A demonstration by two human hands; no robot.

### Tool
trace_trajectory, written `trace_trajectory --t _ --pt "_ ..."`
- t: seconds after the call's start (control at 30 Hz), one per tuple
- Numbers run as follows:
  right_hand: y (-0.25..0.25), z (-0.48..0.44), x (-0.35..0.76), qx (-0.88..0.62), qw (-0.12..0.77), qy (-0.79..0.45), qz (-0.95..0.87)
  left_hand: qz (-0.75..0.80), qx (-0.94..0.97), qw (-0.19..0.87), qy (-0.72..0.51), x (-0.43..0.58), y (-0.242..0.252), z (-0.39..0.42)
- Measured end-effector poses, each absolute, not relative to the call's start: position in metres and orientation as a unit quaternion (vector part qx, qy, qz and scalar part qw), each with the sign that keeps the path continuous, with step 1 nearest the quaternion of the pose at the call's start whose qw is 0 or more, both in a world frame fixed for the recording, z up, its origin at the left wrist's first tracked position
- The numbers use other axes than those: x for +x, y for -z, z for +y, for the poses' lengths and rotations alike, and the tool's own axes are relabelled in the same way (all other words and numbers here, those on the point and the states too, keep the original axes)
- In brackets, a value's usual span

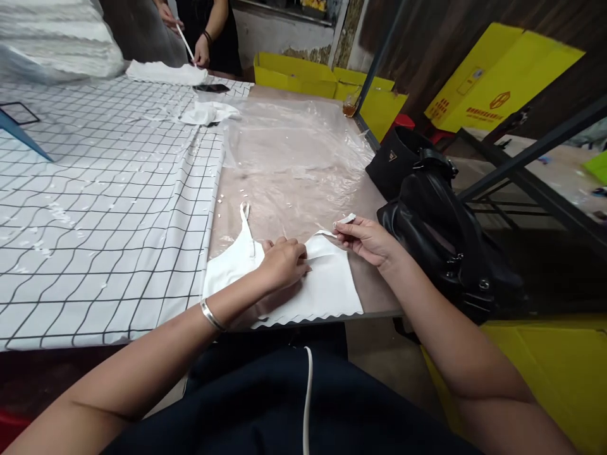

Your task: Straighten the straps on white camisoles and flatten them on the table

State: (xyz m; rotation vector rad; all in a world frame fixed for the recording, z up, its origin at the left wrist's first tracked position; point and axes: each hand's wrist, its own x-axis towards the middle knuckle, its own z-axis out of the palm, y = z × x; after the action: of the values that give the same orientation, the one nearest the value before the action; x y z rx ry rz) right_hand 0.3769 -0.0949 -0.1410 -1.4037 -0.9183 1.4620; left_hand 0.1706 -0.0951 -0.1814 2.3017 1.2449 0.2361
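Observation:
A white camisole top with thin straps and a wavy hem lies at the near edge of the table. My left hand rests on its middle, fingers curled down and closed on the fabric; the fingertips are partly hidden. One shoulder strap stands up in a loop to the left of that hand. At the top's right side, my right hand pinches the end of the other strap between thumb and fingers, lifted slightly off the table.
Black bags lie along the table's right edge beside a dark metal frame. Clear plastic sheeting covers the board ahead. Small white scraps dot the checked cloth. Across the table, a person's hands hold a white strip. Yellow boxes stand behind.

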Motion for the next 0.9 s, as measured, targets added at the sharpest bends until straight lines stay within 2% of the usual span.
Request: trace_trajectory --t 0.2,0.33,0.9 --pt "0.153 -0.109 0.359 -0.562 0.444 -0.531 -0.453 0.476 0.805 0.328 -0.129 0.169 0.18 -0.099" --pt "0.164 -0.117 0.352 -0.555 0.396 -0.512 -0.522 0.477 0.788 0.362 -0.144 0.169 0.179 -0.103" --pt "0.18 -0.127 0.345 -0.559 0.325 -0.396 -0.652 0.475 0.778 0.377 -0.165 0.168 0.178 -0.105"
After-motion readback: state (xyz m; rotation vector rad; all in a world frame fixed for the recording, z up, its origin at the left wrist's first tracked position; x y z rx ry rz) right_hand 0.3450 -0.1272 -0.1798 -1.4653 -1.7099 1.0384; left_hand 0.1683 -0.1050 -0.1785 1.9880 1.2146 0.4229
